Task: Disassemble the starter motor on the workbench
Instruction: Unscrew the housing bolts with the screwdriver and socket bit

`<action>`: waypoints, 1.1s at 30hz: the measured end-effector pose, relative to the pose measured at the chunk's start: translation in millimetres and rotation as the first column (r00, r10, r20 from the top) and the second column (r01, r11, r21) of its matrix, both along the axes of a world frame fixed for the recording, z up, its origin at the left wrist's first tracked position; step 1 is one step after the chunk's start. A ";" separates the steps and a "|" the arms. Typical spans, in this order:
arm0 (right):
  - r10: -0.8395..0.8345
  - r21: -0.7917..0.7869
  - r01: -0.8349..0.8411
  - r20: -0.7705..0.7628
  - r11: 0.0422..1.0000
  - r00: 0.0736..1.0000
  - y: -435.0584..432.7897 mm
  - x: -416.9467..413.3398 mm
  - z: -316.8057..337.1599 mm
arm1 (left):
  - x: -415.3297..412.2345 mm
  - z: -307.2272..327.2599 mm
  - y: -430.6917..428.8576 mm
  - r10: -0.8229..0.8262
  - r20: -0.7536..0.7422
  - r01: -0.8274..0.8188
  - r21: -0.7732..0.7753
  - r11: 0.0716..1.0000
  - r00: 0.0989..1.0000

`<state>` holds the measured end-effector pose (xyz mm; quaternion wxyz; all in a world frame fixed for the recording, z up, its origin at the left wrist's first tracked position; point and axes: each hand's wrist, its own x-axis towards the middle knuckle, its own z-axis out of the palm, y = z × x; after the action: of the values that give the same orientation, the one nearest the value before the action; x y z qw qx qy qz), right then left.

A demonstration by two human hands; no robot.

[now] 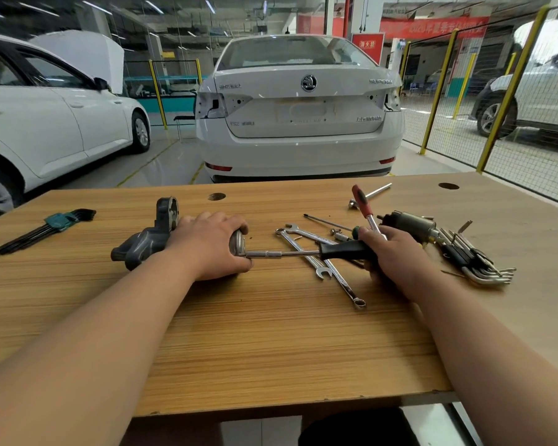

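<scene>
The motor (149, 236) lies on its side left of centre on the bench (271, 333), its dark nose toward the frame's left and its bright end cap toward the middle. The left hand (211, 244) is wrapped over the motor's body, fingers curled down around the cap end. The right hand (390, 252), right of centre, is closed around the black handle of a driver (345, 249). The driver's thin shaft runs level across to the cap and meets it just below the left fingers.

Two wrenches (306, 252) lie crossed under that shaft, between the hands. A red-handled ratchet (363, 201) slants up from behind the right hand; whether the fingers touch it cannot be told. A thin screwdriver (327, 222) lies just beyond the wrenches, and an extension bar (371, 193) sits farther up. A metal cylinder (413, 223) rests just right of the right hand, touching a fan of steel keys (477, 262). A green key set (45, 228) lies well apart at the left edge. A white car (298, 107) stands behind the bench.
</scene>
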<state>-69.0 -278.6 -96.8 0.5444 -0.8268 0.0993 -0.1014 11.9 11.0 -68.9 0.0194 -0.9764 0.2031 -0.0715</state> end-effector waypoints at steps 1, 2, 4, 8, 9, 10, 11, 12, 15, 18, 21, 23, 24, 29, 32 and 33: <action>0.016 0.017 -0.016 0.004 1.000 1.000 -0.1 0.3 0.8 | 0.9 0.1 0.3 -0.001 0.002 0.001 0.002 1.000 1.000; 0.032 0.041 -0.032 0.008 0.999 0.999 -1.0 1.0 0.9 | 1.5 0.1 0.3 0.001 -0.001 -0.001 0.000 1.000 1.000; 0.063 0.124 -0.064 0.010 0.990 0.998 -2.7 1.1 0.7 | 3.1 -0.1 -0.4 0.004 -0.005 -0.004 -0.009 1.000 1.000; 0.128 0.380 -0.120 0.004 0.917 0.992 -4.8 2.6 1.3 | 3.7 -0.6 0.3 0.008 -0.016 -0.008 -0.006 1.000 1.000; 0.141 0.438 -0.127 0.000 0.890 0.990 -5.3 2.6 2.0 | 4.3 -1.5 0.8 0.002 -0.011 -0.002 -0.004 1.000 1.000; 0.154 0.501 -0.133 -0.001 0.855 0.988 -5.8 3.3 2.1 | 4.9 -1.8 1.3 -0.003 -0.008 0.003 -0.003 1.000 1.000; 0.167 0.562 -0.136 -0.003 0.816 0.986 -6.5 3.6 2.0 | 4.9 -1.5 1.7 -0.003 -0.012 0.003 -0.006 1.000 1.000; 0.179 0.610 -0.141 -0.001 0.780 0.984 -7.4 3.1 2.0 | 5.0 -1.3 2.0 -0.003 -0.016 0.002 -0.010 1.000 1.000; 0.191 0.701 -0.154 0.025 0.697 0.981 -7.8 4.0 2.6 | 5.1 -2.0 2.6 -0.011 -0.002 0.011 -0.007 1.000 1.000; 0.150 0.677 -0.107 -0.005 0.728 0.989 -2.0 6.5 0.2 | 3.6 -2.8 2.7 -0.008 0.014 0.008 0.002 1.000 1.000; 0.075 0.473 -0.030 -0.076 0.880 0.994 4.0 9.9 -2.5 | 1.5 -3.0 2.6 -0.007 0.024 0.007 0.003 1.000 1.000; 0.032 0.393 0.004 -0.084 0.920 0.996 5.3 11.0 -3.0 | 0.8 -3.3 2.6 -0.008 0.028 0.008 0.006 1.000 1.000; 0.019 0.368 0.013 -0.085 0.930 0.996 5.5 10.8 -2.6 | 0.5 -3.1 2.6 -0.006 0.025 0.006 0.006 1.000 1.000; -0.029 0.278 0.043 -0.053 0.960 0.998 7.5 9.4 -2.4 | 1.9 -2.9 2.5 0.001 0.015 -0.001 0.004 1.000 1.000; -0.050 0.188 0.059 -0.052 0.980 0.997 7.3 8.4 -2.0 | 2.6 -1.9 1.7 0.002 0.001 -0.002 0.007 1.000 1.000; -0.055 0.172 0.062 -0.050 0.983 0.997 7.4 8.5 -1.3 | 2.8 -0.7 1.4 0.001 -0.002 -0.001 0.007 1.000 1.000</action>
<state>-60.5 -271.3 -98.2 0.6086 -0.7751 0.1442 -0.0898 14.7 12.4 -69.6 0.0226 -0.9764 0.2029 -0.0699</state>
